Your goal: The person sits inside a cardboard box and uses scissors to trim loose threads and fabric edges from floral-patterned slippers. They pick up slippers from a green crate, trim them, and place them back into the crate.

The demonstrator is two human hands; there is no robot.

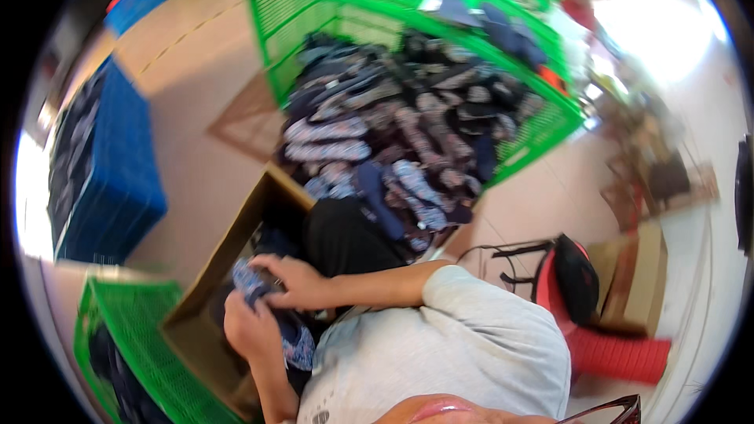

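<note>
Both hands gripped patterned cloth (259, 283) over cardboard box (206, 286): left hand (250, 328) nearer, right hand (300, 281) farther right.

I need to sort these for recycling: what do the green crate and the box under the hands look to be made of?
The green crate: probably moulded plastic, with glossy lattice walls. The box: likely corrugated cardboard, matte brown with a folded flap. The patterned piece in both hands looks like soft printed fabric.
</note>
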